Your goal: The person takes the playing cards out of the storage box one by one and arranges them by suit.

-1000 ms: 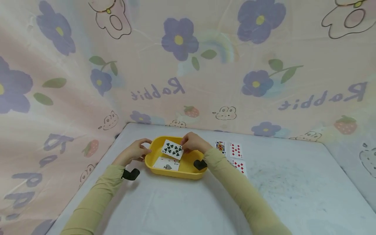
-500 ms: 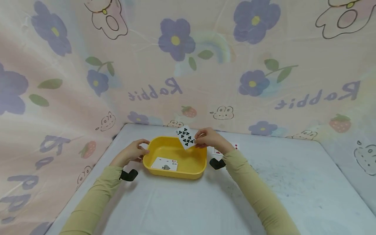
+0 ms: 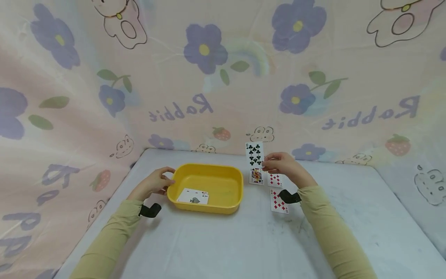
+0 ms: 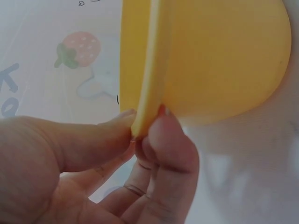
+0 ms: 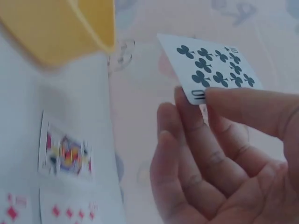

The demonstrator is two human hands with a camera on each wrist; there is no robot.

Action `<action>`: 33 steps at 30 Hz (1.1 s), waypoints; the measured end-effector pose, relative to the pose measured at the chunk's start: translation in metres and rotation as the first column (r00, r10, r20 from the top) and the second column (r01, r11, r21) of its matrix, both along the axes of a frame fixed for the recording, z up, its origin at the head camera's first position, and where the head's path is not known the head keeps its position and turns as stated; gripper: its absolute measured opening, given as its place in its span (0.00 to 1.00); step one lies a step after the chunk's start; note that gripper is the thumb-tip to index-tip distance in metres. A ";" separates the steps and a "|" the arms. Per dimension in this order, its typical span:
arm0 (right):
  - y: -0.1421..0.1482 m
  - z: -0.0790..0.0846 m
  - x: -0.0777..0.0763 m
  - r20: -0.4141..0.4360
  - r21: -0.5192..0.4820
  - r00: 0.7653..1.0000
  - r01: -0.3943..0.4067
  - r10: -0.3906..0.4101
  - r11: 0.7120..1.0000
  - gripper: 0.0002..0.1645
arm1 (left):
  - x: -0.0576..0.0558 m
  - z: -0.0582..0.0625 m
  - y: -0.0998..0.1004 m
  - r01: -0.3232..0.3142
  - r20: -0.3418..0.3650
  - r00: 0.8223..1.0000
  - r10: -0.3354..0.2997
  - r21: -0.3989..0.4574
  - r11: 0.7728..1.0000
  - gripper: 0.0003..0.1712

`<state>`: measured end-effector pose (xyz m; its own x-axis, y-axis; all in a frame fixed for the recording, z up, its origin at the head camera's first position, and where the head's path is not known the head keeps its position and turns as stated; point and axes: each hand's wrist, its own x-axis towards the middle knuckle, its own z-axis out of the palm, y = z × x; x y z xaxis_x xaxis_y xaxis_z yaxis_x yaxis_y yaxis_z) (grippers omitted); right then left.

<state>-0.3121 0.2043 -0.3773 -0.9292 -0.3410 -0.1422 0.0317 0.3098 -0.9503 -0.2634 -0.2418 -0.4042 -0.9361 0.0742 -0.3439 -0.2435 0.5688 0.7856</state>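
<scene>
My left hand (image 3: 151, 185) pinches the left rim of a yellow plastic tray (image 3: 209, 208), thumb inside the rim and fingers outside in the left wrist view (image 4: 145, 93). Inside the tray, toward the front left, lie overlapping playing cards, an ace of spades (image 3: 192, 196) on top. To the right of the tray, my right hand (image 3: 287, 167) holds a ten of clubs (image 3: 254, 154) by one corner between thumb and fingers. The card is raised, face toward the head camera, just above and behind a face card (image 3: 256, 176) on the table.
Two red diamond cards, one at the back (image 3: 275, 180) and one nearer (image 3: 278, 202), lie face up on the white table (image 3: 223, 244), right of the tray. A patterned curtain (image 3: 223, 85) rises behind the table's back edge and along its left side.
My right hand has lifted the ten of clubs out of the tray and carried it right, turning it upright. The left hand stays on the tray's rim.
</scene>
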 end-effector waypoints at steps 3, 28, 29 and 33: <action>0.019 -0.006 0.002 0.001 -0.001 1.000 0.001 -0.001 1.000 0.17 | 0.000 0.000 -0.002 -0.005 0.009 1.000 0.005 0.001 1.000 0.26; 0.123 -0.066 0.026 0.210 0.093 0.935 0.272 -0.286 0.958 0.22 | 0.000 0.002 -0.009 0.007 0.023 1.000 -0.009 0.078 0.997 0.29; 0.124 -0.067 0.026 0.214 0.102 0.932 0.276 -0.292 0.956 0.22 | 0.000 0.002 -0.009 0.008 0.025 1.000 -0.010 0.078 0.997 0.29; 0.126 -0.070 0.024 0.185 0.145 0.938 0.270 -0.294 0.952 0.23 | -0.001 0.002 -0.009 0.008 0.027 1.000 -0.011 0.088 0.996 0.29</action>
